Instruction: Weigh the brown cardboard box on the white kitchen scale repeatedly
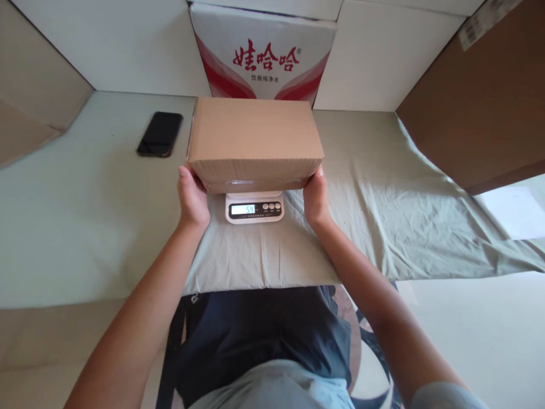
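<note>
A brown cardboard box (256,130) is over a small white kitchen scale (254,219), hiding most of its platform. The lit display reads what looks like 54. My left hand (193,196) grips the box's lower left side, with the thumb showing and the other fingers hidden behind or under it. On the opposite side my right hand (315,196) holds the lower right corner in the same way. Whether the box rests fully on the scale or is partly borne by my hands, I cannot tell.
A black phone (160,134) lies on the pale green cloth (106,227) left of the box. Behind stands a white and red carton (266,51) against white panels. Large brown cardboard boxes flank both sides, the right one (481,102) near a white sheet (513,210).
</note>
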Tool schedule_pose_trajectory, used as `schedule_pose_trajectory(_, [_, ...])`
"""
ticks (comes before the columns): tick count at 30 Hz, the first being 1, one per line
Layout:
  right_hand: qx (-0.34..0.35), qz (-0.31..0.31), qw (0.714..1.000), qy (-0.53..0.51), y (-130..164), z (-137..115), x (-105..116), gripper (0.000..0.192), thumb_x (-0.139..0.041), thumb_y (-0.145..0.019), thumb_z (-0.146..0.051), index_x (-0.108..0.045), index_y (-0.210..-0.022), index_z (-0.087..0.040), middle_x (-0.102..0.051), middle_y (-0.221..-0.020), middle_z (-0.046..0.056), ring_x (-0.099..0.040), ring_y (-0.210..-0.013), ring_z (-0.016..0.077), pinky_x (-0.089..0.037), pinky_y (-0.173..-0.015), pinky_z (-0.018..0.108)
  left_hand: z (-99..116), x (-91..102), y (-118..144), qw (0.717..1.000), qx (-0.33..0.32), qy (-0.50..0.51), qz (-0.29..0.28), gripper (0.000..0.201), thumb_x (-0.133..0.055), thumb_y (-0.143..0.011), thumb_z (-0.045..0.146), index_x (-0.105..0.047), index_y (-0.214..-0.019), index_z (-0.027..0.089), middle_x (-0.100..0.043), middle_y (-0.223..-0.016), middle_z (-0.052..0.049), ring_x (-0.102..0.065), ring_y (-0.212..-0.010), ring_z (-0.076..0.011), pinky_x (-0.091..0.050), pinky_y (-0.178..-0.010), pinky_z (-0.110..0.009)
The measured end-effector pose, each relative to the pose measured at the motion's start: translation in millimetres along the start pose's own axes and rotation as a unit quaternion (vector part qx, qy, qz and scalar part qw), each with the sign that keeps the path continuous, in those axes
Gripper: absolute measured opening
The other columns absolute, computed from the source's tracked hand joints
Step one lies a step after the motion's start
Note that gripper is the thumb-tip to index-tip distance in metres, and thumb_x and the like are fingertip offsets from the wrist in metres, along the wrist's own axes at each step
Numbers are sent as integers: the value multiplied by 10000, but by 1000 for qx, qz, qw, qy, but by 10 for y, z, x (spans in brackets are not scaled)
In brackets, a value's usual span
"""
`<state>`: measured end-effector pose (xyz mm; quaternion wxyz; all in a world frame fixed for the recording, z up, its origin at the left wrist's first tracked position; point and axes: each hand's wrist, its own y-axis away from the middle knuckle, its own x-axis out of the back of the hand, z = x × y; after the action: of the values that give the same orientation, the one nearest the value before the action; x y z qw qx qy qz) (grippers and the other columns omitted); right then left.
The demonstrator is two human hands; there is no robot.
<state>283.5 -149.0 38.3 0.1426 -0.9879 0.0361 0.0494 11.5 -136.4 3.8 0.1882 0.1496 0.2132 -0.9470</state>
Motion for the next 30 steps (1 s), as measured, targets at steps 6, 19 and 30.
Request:
schedule_pose_trajectory(6, [5,0,1000,4,-11,-27,-13,952,-605,-1024,-1127,-870,-1603,-420,-916,-1621,62,-629,-1870,389,-413,-1655,549,12,-6,0,1000,-6,1,-8,1192,-539,-992,1268,-946,-1281,185,-963,-1393,-240,-768,-1711,-446,-605,-1467,-538])
schedule_pose_trajectory(19, [7,-1,1000,0,-17,60,15,955,-609,-1050,-1101,-850,-1655,-403,-894,-1656,83,-603,-1899,400,-403,-1658,570,32,-19,6,1000,-1,-6,-12,1245,-512,-996,1275,-941,-1431,189,-941,-1520,-234,-769,-1720,-426,-612,-1468,-509])
schedule_pose_trajectory(30, [33,-13,999,-14,-41,207,50,968,-560,-1075,-1113,-814,-1712,-429,-882,-1707,57,-575,-1927,395,-407,-1668,589,18,10,-3,1000,2,-2,-16,1194,-557,-968,1282,-940,-1357,220,-930,-1515,-219,-671,-1814,-438,-540,-1532,-546])
